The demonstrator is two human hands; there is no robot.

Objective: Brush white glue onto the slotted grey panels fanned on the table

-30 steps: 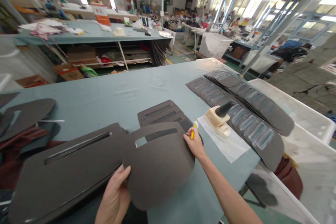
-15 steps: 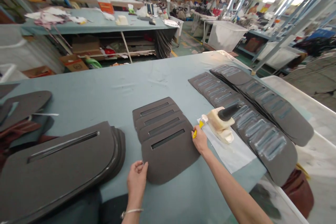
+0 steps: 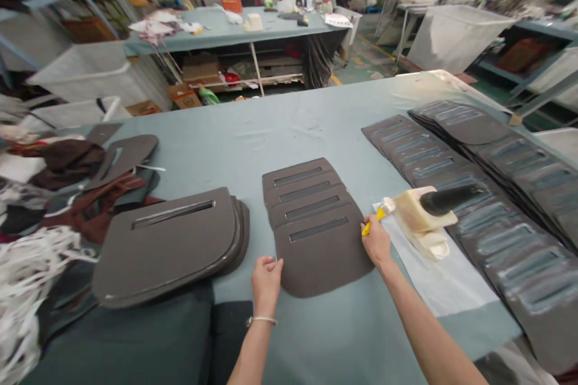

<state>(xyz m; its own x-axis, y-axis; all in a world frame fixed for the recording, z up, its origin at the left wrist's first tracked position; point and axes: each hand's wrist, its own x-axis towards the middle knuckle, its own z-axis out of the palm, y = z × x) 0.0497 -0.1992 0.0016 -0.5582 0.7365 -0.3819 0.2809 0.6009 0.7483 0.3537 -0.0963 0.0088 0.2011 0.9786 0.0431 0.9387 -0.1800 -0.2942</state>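
Several overlapping dark grey panels, each with a long slot, lie fanned on the blue-green table. At their lower left edge is my left hand, thumb and fingers pinched together; what they grip is too small to make out. My right hand, by the right edge of the panels, holds a yellow-handled brush with its bristles up. Beyond the brush, a cream container with a black cone-shaped part stands on a white sheet.
A thick stack of slotted panels lies left. Rows of panels with glossy marks around the slots run along the right side. Cloth scraps and white strips are heaped at far left. Another worktable stands behind.
The view has turned left, so things sit further right in it and the white strips show. Both hands keep nearly the same places beside the panels, the brush still in my right hand.
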